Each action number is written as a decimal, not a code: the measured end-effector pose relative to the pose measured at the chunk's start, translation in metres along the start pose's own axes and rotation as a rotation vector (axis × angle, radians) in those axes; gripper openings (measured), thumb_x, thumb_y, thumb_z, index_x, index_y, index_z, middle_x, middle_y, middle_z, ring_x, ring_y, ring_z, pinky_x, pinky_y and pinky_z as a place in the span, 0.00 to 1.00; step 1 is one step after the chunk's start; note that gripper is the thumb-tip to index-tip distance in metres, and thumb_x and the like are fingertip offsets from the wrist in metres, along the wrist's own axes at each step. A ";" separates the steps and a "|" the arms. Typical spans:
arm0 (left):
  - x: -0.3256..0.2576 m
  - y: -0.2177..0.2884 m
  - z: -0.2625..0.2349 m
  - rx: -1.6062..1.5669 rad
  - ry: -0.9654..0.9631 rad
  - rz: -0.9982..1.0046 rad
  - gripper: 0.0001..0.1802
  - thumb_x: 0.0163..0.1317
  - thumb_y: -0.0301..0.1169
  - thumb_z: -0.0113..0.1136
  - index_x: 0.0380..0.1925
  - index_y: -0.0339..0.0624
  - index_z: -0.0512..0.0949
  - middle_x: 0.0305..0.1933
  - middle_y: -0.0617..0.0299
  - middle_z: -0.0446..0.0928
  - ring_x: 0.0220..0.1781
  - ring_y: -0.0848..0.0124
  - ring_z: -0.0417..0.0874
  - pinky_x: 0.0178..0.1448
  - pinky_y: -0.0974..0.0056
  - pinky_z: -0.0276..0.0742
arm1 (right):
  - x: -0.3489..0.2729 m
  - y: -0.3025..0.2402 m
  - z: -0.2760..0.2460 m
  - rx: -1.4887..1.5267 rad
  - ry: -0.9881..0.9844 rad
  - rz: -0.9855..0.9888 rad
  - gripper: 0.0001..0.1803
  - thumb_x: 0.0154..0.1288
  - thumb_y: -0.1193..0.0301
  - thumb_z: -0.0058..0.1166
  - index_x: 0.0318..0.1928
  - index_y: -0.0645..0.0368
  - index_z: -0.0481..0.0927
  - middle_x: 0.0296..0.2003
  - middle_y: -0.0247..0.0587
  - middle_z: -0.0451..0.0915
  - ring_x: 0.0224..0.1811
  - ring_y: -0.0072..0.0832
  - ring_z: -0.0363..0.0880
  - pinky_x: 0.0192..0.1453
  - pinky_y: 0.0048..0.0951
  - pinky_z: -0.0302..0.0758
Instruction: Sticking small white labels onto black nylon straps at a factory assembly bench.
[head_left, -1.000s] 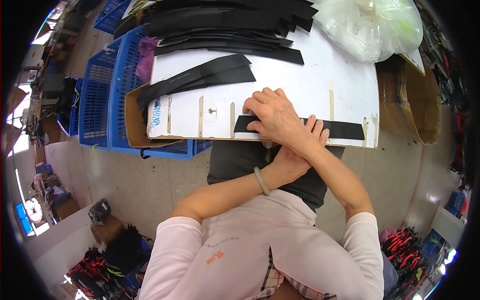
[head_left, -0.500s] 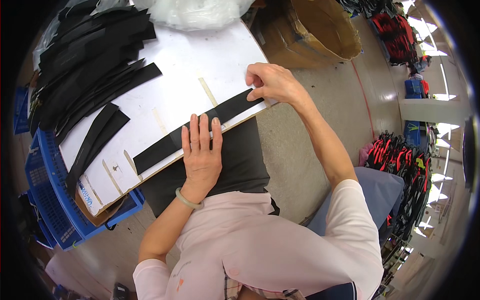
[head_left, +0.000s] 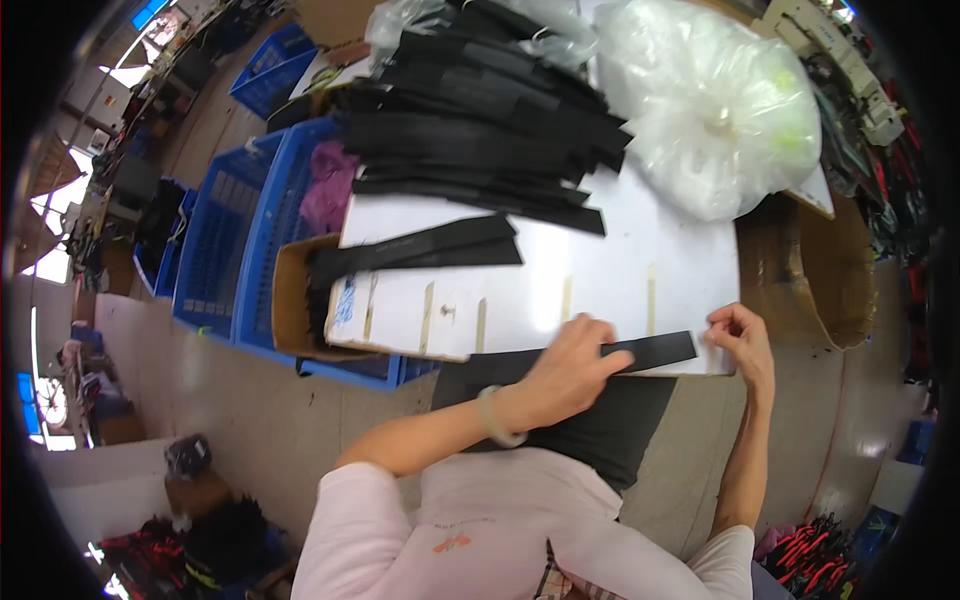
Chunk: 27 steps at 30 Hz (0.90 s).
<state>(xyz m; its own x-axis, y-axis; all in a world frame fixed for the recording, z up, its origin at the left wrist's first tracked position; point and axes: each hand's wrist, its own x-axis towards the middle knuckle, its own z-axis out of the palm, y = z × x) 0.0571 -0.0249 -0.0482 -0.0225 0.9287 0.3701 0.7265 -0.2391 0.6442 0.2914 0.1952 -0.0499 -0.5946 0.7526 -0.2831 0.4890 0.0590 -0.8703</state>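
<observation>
Our left hand (head_left: 573, 374) has its grip closed on the strip (head_left: 656, 351), likely steadying it along the tabletop (head_left: 600, 262)'s near edge; our right hand (head_left: 741, 345), slightly parted, seems empty beside its right end.

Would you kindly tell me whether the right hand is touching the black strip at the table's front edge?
Apart: the head view shows a narrow bit of white tabletop between the right hand and the black strip.

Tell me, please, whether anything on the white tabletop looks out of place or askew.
The black strip under the left hand looks askew: its right end sits farther from the front edge of the tabletop than its left. The pile of black strips behind also looks untidy, with ends jutting out unevenly.
</observation>
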 end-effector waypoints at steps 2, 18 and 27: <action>-0.011 -0.010 -0.066 0.102 0.083 -0.022 0.22 0.43 0.17 0.63 0.42 0.46 0.82 0.46 0.54 0.72 0.48 0.56 0.73 0.50 0.58 0.75 | 0.005 -0.013 0.006 0.124 -0.021 0.006 0.12 0.51 0.76 0.68 0.37 0.64 0.81 0.29 0.27 0.76 0.32 0.14 0.71 0.38 0.17 0.68; -0.064 -0.141 -0.194 0.065 0.070 -0.404 0.20 0.45 0.20 0.68 0.42 0.42 0.84 0.50 0.57 0.77 0.55 0.59 0.77 0.59 0.59 0.74 | 0.191 -0.203 0.196 -0.548 0.483 -0.966 0.13 0.51 0.72 0.67 0.38 0.58 0.80 0.34 0.39 0.76 0.41 0.37 0.76 0.43 0.36 0.73; -0.011 -0.106 -0.173 -0.416 0.470 -0.384 0.22 0.56 0.24 0.67 0.53 0.34 0.77 0.55 0.51 0.76 0.58 0.60 0.77 0.61 0.61 0.74 | 0.197 -0.211 0.201 -0.332 0.267 -0.872 0.11 0.50 0.76 0.65 0.31 0.59 0.75 0.28 0.37 0.75 0.31 0.32 0.74 0.37 0.32 0.68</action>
<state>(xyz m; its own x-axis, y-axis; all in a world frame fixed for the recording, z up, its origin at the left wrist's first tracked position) -0.1383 -0.0585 -0.0044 -0.5828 0.7717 0.2545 0.2892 -0.0957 0.9525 -0.0576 0.1994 -0.0029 -0.6892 0.4785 0.5441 0.1247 0.8180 -0.5615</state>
